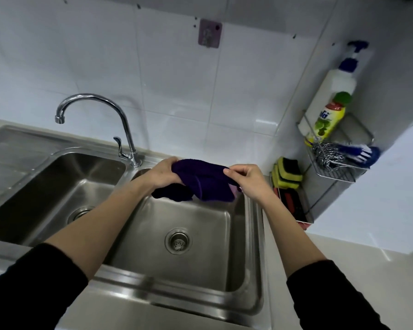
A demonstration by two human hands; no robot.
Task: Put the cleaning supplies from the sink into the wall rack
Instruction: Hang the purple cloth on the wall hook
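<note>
I see both hands, left hand (163, 173) and right hand (249, 181), pinching a purple cloth (200, 181) above the sink (255, 234); the tap (119, 120) stands behind, bottles crowd the wall rack (341, 172).

Soft, dim light; glare on tiles (265, 125); wide-angle bending at edges.

A dark purple cloth (202, 179) is seen against the grey steel sink (200, 263). Black sleeves (329, 298) are worn. White tiles (177, 91) are marked by a mauve hook plate (209, 32). The rack (339, 172) is filled with a white bottle (339, 84) capped blue, a yellow bottle (327, 122) capped green, a silver scourer (327, 153) and a blue brush (362, 153). Yellow-and-black sponges (287, 172) are stacked below.
</note>
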